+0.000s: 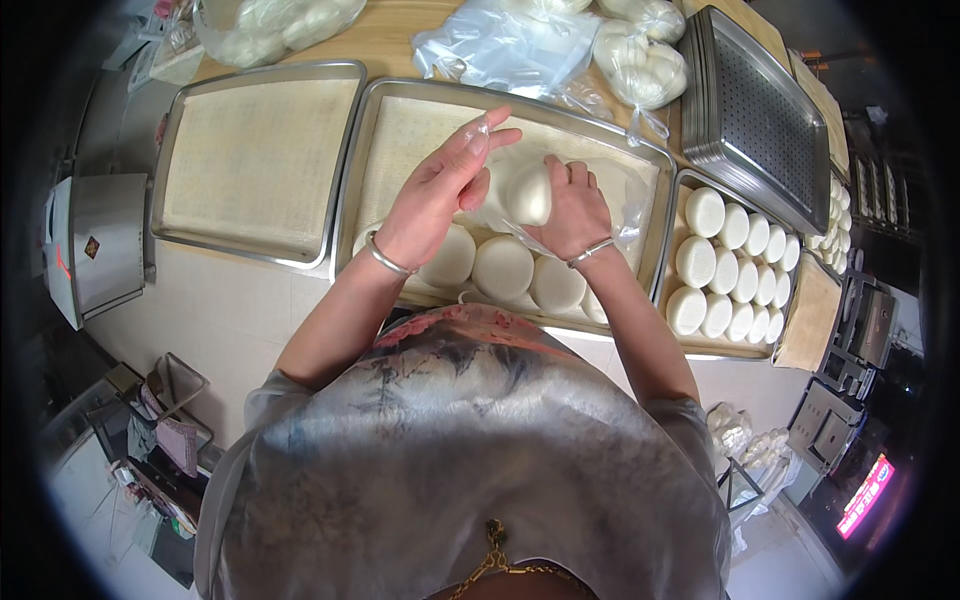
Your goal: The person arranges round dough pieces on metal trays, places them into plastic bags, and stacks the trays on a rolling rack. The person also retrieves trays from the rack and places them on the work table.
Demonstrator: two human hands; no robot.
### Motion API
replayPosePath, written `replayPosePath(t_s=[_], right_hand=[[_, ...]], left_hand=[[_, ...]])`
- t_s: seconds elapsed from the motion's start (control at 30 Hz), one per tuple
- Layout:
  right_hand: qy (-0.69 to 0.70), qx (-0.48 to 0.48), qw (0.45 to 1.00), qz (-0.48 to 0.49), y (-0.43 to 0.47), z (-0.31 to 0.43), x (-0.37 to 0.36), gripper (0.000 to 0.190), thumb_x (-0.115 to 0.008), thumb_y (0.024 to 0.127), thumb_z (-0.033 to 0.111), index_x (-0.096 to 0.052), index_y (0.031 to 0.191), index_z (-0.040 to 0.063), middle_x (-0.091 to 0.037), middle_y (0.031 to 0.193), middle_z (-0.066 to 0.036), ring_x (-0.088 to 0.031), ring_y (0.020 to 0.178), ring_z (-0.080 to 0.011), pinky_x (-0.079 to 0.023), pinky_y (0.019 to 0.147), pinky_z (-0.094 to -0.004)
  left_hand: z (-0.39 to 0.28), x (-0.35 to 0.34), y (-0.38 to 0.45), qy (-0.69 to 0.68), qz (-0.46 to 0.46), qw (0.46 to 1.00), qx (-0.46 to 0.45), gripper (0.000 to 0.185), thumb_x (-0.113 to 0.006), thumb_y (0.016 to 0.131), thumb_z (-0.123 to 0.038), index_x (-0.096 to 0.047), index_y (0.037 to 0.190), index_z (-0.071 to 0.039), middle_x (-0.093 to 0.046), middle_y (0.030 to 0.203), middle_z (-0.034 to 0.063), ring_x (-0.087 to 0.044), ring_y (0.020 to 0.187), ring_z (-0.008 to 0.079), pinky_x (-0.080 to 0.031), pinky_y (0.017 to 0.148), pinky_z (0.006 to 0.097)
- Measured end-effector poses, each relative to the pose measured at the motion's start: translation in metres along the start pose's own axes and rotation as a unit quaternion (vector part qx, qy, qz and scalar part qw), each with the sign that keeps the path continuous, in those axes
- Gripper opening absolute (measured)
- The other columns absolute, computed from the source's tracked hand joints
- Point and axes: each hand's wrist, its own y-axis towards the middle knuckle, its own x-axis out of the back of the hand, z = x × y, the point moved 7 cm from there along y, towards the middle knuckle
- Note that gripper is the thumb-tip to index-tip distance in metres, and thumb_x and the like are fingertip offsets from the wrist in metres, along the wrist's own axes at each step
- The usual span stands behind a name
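Note:
My right hand (576, 214) grips a round white bun (529, 196) from its right side, over the middle metal tray (660, 161). A clear plastic bag (634, 195) spreads around the bun and under that hand. Just left of it is my left hand (442, 180), two fingers stretched out and others curled. Shiny film shows at its thumb tip, but whether the fingers pinch the bag is unclear. Along the tray's near edge sits a row of flat-faced white buns (504, 268), partly hidden by my left wrist. Pale mesh cloth (405, 135) lines the tray.
A cloth-lined tray (255, 161) lies left. Rows of buns fill a right-hand tray (694, 262), below stacked perforated metal trays (776, 105). Behind are loose plastic bags (510, 49), a knotted bag of buns (641, 71) and another filled bag (277, 30). A metal cabinet (112, 236) stands far left.

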Motion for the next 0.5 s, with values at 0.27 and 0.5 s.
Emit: replayPosePath(t_s=[0.27, 0.5], right_hand=[[0.060, 0.068, 0.993, -0.074, -0.014, 0.004, 0.035, 0.071, -0.075, 0.065, 0.035, -0.044, 0.121, 0.003, -0.044, 0.123, -0.020, -0.045, 0.112, -0.0352, -0.040, 0.093, -0.0395], [0.093, 0.165, 0.978, -0.082, -0.033, -0.005, 0.044, 0.024, -0.069, 0.071, 0.016, -0.054, 0.086, 0.005, -0.052, 0.110, -0.012, -0.052, 0.100, -0.0327, -0.045, 0.081, -0.0403]], left_hand=[[0.001, 0.001, 0.000, -0.007, -0.005, 1.000, -0.007, 0.052, -0.034, 0.095, -0.035, -0.032, 0.138, -0.005, -0.048, 0.129, 0.0106, -0.025, 0.058, 0.0059, -0.026, 0.055, 0.0180], [0.000, 0.002, -0.001, -0.009, -0.013, 1.000, -0.003, 0.051, -0.033, 0.096, -0.035, -0.032, 0.138, -0.005, -0.049, 0.129, 0.0106, -0.024, 0.058, 0.0060, -0.026, 0.055, 0.0180]])
